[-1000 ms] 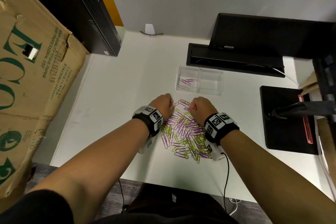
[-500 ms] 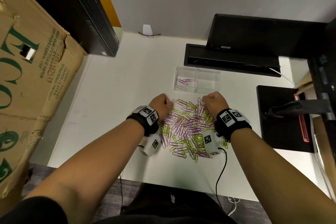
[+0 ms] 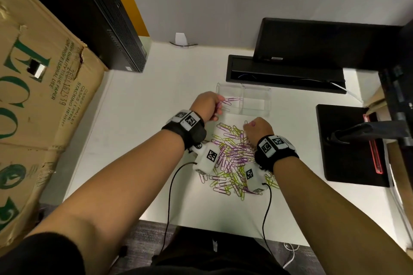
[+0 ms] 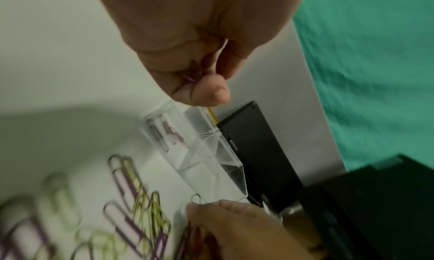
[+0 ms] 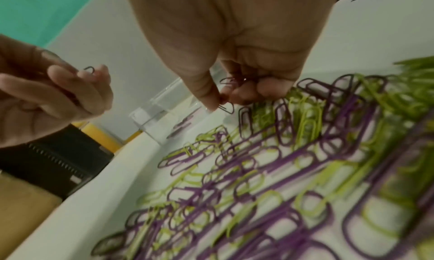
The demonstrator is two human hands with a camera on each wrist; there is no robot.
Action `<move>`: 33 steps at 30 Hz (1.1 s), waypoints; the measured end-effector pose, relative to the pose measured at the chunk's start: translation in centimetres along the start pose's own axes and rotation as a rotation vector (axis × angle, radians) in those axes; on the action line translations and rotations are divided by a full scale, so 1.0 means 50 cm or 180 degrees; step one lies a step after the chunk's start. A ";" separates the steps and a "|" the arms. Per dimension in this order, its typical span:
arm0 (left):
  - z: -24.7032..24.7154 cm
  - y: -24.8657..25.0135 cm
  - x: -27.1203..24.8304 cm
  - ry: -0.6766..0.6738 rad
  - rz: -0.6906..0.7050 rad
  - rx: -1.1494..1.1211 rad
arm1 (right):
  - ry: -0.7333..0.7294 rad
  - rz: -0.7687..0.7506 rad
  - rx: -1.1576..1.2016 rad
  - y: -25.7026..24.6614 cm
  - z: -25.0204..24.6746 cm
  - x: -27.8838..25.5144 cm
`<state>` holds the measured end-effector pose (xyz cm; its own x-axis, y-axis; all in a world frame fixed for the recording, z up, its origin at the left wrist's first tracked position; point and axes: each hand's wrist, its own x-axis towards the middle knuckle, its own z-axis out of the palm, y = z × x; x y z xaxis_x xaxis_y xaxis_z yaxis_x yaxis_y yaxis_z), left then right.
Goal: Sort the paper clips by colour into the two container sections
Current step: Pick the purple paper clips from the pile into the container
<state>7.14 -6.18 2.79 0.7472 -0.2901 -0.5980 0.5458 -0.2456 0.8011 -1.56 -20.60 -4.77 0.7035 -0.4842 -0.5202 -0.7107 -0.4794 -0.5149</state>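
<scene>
Reaching out from the pile, the left hand (image 3: 206,106) is now arriving at the left section of the clear container (image 3: 257,112), fingers curled round a purple clip (image 5: 89,70), so another purple one is about to join the few purple clips (image 3: 231,100) already lying there. The right hand (image 3: 257,129) is hanging back at the far edge of the mixed pile (image 3: 232,158), pinching a dark clip (image 5: 226,108) whose colour is hard to call. The right section is looking empty; motion blur is smearing both wrist views
</scene>
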 end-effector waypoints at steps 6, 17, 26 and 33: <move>0.045 0.028 0.068 -0.0267 0.1215 0.2801 | -0.0176 -0.0268 0.0649 0.037 -0.041 -0.013; 0.040 -0.001 0.067 -0.0283 0.2113 0.3845 | -0.0348 0.0154 0.1367 0.036 -0.066 -0.018; 0.002 -0.125 0.059 -0.0487 0.1659 0.4291 | -0.0014 0.0014 -0.0873 0.008 -0.016 -0.030; -0.014 -0.141 0.049 -0.0480 0.1543 0.4200 | -0.0062 -0.0021 -0.0307 0.019 -0.025 -0.026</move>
<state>5.40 -4.49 -4.29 0.6624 -0.6683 -0.3384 -0.5632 -0.7422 0.3633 -3.17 -21.35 -3.73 0.7074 -0.4670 -0.5306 -0.7021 -0.5512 -0.4508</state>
